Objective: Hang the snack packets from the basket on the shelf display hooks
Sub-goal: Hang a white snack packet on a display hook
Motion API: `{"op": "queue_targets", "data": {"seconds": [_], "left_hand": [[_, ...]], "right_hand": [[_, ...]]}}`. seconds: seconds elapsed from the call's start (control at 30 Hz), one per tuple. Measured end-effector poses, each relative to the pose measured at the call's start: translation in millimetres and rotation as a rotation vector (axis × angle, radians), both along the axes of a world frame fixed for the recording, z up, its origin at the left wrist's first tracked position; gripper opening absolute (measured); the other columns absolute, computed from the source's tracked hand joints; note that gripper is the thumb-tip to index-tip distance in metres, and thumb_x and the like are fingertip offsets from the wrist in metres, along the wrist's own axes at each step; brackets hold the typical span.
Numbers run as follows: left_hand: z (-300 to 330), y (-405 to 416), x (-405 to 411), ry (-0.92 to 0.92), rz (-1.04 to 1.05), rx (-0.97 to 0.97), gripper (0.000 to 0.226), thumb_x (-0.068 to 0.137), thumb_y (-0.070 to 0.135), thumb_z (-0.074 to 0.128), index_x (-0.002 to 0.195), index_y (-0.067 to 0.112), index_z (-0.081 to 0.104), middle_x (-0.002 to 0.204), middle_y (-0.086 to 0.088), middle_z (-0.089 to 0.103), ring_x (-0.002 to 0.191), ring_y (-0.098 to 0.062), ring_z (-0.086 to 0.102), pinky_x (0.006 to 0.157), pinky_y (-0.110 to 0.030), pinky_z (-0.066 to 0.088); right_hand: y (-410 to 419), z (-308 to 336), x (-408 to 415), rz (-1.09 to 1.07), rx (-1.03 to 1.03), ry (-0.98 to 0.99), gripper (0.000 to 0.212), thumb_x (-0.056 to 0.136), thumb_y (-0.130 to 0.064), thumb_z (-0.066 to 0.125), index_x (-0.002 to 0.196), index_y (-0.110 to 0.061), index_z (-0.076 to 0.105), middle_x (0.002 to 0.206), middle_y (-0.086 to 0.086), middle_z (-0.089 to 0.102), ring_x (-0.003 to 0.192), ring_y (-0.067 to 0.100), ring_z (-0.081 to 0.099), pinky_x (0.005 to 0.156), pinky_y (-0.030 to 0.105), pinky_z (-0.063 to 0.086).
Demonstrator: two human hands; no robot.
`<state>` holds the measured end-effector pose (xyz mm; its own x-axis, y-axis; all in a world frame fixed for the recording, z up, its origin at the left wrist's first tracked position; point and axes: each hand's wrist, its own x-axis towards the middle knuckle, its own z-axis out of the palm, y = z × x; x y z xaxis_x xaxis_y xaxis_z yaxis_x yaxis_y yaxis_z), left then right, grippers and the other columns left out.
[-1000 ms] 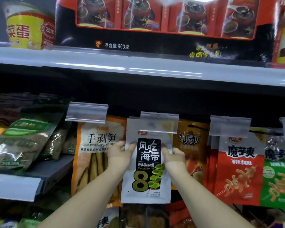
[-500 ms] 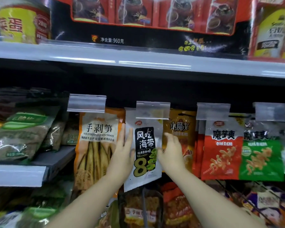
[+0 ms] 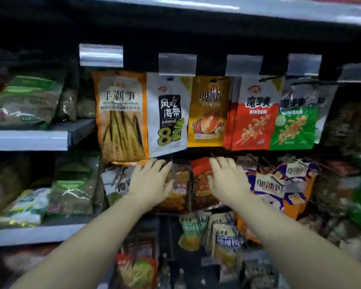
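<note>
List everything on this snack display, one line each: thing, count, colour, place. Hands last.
white seaweed packet: one, white with black label, hanging on top hook row, second from left
bamboo shoot packet: one, orange and cream, hanging left of the white one
yellow packet: one in front, yellow-orange, right of the white one
red packets: several stacked, red and white, further right
green packet: one in front, green and clear, right of the red
price tag holders: five, clear plastic, above the hooks
purple-orange packets: several, lower hook row, right
green bags: several, left shelves
left hand: one, open, empty, below the white packet
right hand: one, open, empty, beside it
</note>
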<state>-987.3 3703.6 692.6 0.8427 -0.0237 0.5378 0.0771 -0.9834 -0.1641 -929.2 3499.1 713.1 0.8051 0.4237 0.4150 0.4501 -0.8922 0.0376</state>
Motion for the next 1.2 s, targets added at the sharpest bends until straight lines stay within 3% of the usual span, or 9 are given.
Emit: {"op": "queue_targets", "data": {"seconds": [0.1, 0.2, 0.53, 0.83, 1.0, 1.2], "left_hand": [[-34, -20, -29, 0.159, 0.064, -0.097, 0.058, 0.094, 0.052, 0.037, 0.145, 0.025, 0.037, 0.144, 0.001, 0.046, 0.134, -0.024, 0.039, 0.101, -0.043, 0.037], [-73, -45, -56, 0.194, 0.12, -0.133, 0.058, 0.094, 0.053, 0.036, 0.145, 0.024, 0.037, 0.141, 0.0, 0.048, 0.132, -0.025, 0.04, 0.102, -0.043, 0.037], [-256, -119, -126, 0.621, 0.196, -0.269, 0.055, 0.094, 0.049, 0.04, 0.143, 0.023, 0.038, 0.141, -0.002, 0.047, 0.13, -0.028, 0.04, 0.101, -0.046, 0.036], [-508, -139, -163, 1.015, 0.18, -0.216, 0.049, 0.094, 0.043, 0.042, 0.14, 0.025, 0.04, 0.145, -0.001, 0.044, 0.135, -0.024, 0.035, 0.106, -0.039, 0.032], [-669, -155, -144, 1.105, 0.124, -0.179, 0.041, 0.092, 0.038, 0.047, 0.13, 0.023, 0.051, 0.134, -0.001, 0.052, 0.129, -0.025, 0.042, 0.101, -0.038, 0.036], [-836, -196, -90, 1.103, -0.042, -0.045, 0.042, 0.096, 0.033, 0.046, 0.135, 0.019, 0.044, 0.131, -0.005, 0.051, 0.121, -0.028, 0.047, 0.095, -0.038, 0.037]], "right_hand": [[-30, -34, -22, -0.005, -0.054, 0.095, 0.048, 0.097, -0.034, 0.043, 0.14, -0.017, 0.034, 0.14, 0.006, 0.042, 0.131, 0.029, 0.035, 0.101, 0.043, 0.035], [-61, -77, -36, 0.017, -0.094, 0.177, 0.046, 0.097, -0.034, 0.042, 0.139, -0.016, 0.034, 0.14, 0.007, 0.043, 0.13, 0.03, 0.036, 0.101, 0.042, 0.035], [-127, -249, -95, 0.065, -0.23, 0.538, 0.046, 0.098, -0.029, 0.041, 0.139, -0.011, 0.033, 0.14, 0.014, 0.041, 0.131, 0.035, 0.035, 0.102, 0.047, 0.034], [-153, -507, -130, 0.009, -0.407, 0.803, 0.047, 0.095, -0.024, 0.045, 0.138, -0.011, 0.034, 0.138, 0.013, 0.043, 0.129, 0.033, 0.037, 0.104, 0.044, 0.033], [-159, -661, -124, -0.049, -0.458, 0.878, 0.048, 0.091, -0.018, 0.049, 0.136, -0.011, 0.036, 0.141, 0.015, 0.04, 0.133, 0.035, 0.034, 0.105, 0.045, 0.033], [-167, -819, -111, -0.056, -0.555, 0.916, 0.06, 0.089, -0.021, 0.054, 0.142, -0.01, 0.029, 0.142, 0.014, 0.037, 0.131, 0.033, 0.035, 0.105, 0.045, 0.033]]}}
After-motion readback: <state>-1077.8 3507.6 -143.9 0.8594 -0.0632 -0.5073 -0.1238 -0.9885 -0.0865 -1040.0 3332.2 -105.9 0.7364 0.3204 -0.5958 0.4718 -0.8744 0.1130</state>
